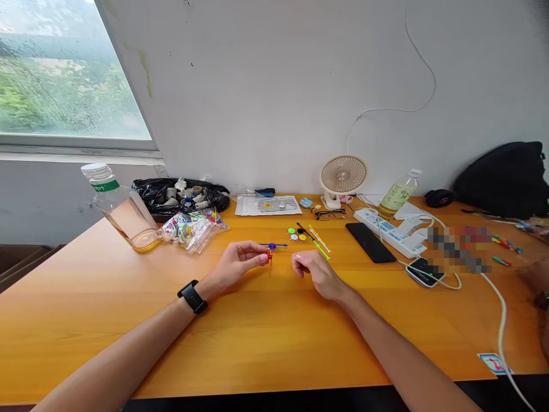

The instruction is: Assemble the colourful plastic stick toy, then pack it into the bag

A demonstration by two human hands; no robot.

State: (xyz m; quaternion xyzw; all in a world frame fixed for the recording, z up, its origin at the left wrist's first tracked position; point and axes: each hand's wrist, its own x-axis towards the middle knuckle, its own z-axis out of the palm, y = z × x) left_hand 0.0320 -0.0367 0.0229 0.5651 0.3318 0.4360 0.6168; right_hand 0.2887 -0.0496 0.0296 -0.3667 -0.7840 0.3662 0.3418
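Note:
My left hand (243, 262), with a black watch (193, 296) on its wrist, pinches a small red plastic piece (270, 257) between thumb and fingers. On top of that piece sits a blue round part (272, 246) with a thin blue pointed rod (281, 245) running sideways through it. To the right, my right hand (315, 271) is curled closed just above the table; whatever its fingers hold, if anything, is hidden. Beyond it lie small green, white, black and yellow discs (302, 237), beside thin black, green and yellow rods (317, 243).
At left stand a large tilted-looking bottle (128, 212), plastic bags of colourful parts (193, 229) and a black bag of grey pieces (150, 194). Toward the back are a small fan (343, 176) and glasses (330, 215). A black phone (370, 242), power strip (390, 233) and cables lie right.

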